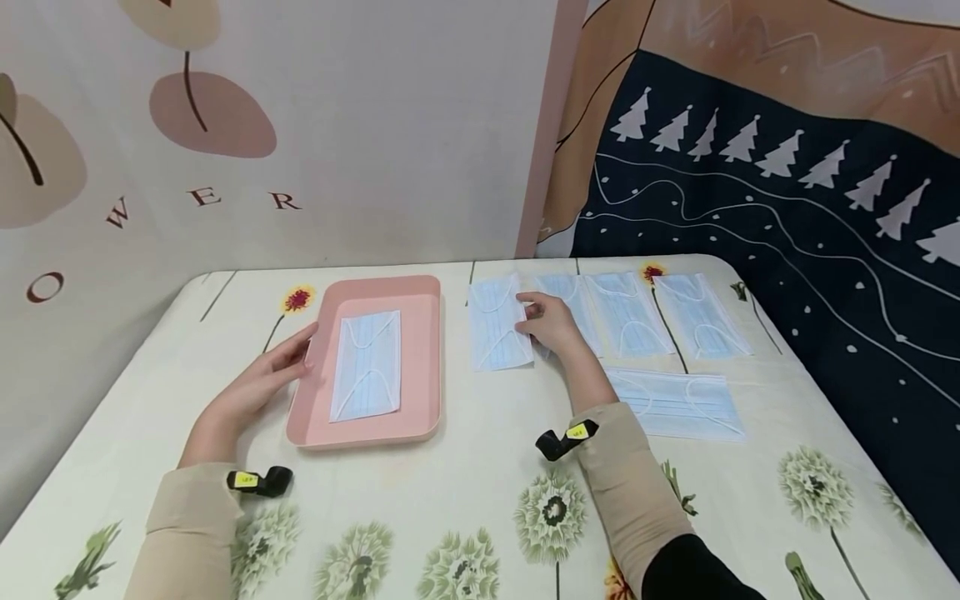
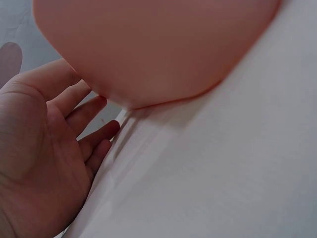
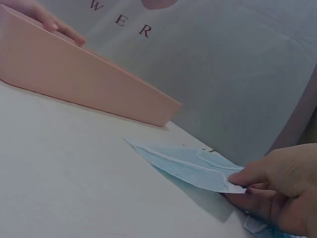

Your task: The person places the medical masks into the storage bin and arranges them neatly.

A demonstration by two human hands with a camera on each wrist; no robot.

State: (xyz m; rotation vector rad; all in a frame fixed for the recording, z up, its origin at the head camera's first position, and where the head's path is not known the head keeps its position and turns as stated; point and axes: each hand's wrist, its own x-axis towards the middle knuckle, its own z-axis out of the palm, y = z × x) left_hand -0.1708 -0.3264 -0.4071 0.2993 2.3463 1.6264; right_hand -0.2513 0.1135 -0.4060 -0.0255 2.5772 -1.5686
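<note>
My right hand (image 1: 553,323) pinches a light blue face mask (image 1: 495,325) by its right edge. In the right wrist view the held mask (image 3: 188,166) is tilted, its near side lifted over the white tabletop. To the left, a pink tray (image 1: 422,358) holds one face mask (image 1: 365,367) that lies upright in it with its ear loops on top. My left hand (image 1: 258,387) touches the tray's left rim, fingers extended along the side. The left wrist view shows relaxed fingers (image 2: 86,116) against the tray's wall (image 2: 163,49).
Right of the held mask, face masks (image 1: 628,312) (image 1: 701,312) lie in a row, one partly behind my right hand. Another mask (image 1: 678,404) lies crosswise nearer me. A flower-print cloth (image 1: 450,508) covers the table, with printed curtains (image 1: 375,150) behind.
</note>
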